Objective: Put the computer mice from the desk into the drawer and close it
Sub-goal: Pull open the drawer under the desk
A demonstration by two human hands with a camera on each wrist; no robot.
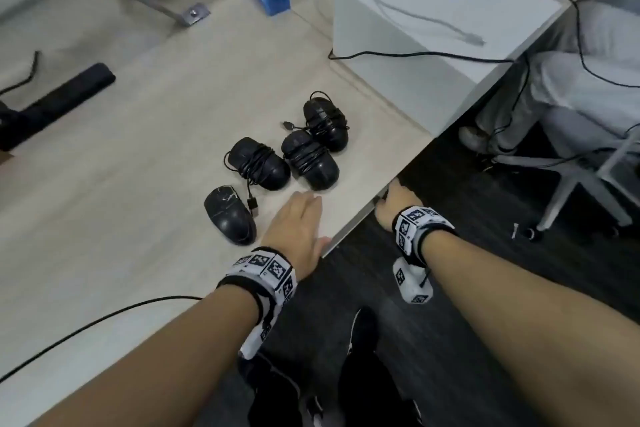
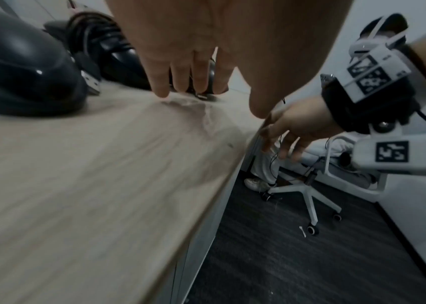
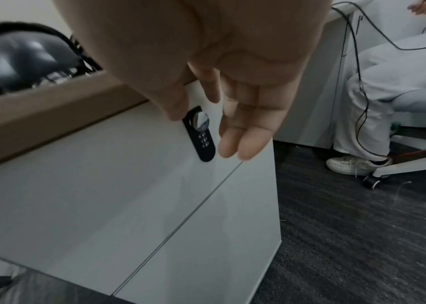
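**Drawer shut, mice waiting at the edge**

Four black computer mice (image 1: 277, 163) lie on the desk (image 1: 138, 156). The left hand (image 1: 294, 229) rests flat beside them, holding nothing. The right hand (image 3: 232, 115), fingers relaxed, reaches the closed drawer (image 3: 102, 185) by its combination lock (image 3: 202, 133). If locked, a pull could slip; loose cords may snag.

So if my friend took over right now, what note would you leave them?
Left hand: open, flat on the desk near its edge, holding nothing.
Right hand: open, fingers at the top of the white drawer front, beside its combination lock.
Four black computer mice lie on the desk, three wrapped in their cables.
Done: nothing; drawer looks closed.
Left: open drawer, put mice in, close it.
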